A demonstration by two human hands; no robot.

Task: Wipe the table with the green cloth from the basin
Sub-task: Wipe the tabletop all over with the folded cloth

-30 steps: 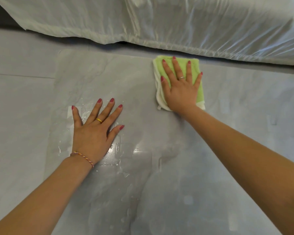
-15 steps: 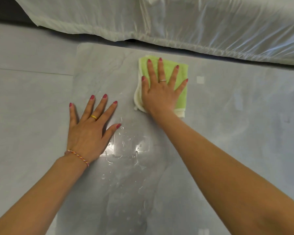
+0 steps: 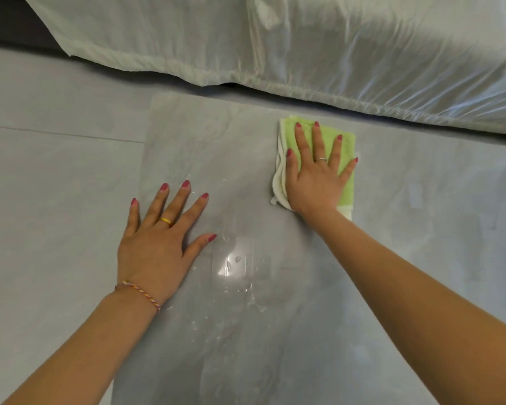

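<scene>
The folded green cloth (image 3: 329,133), white along its left and near edges, lies flat on the grey table (image 3: 421,229) close to the far edge. My right hand (image 3: 316,182) presses down on it with fingers spread, covering most of it. My left hand (image 3: 158,247) rests palm-down on the bare table, fingers apart, to the left of and nearer than the cloth. Between the hands a patch of water (image 3: 234,264) glistens, with droplets trailing toward me. The basin is not in view.
A bulky shape under a shiny white plastic sheet (image 3: 333,54) runs along the far side, overhanging just beyond the cloth. A seam line (image 3: 56,133) crosses the grey surface at left.
My right hand slid the cloth left toward my left hand, then back to the right. My left hand stayed flat in the same spot.
</scene>
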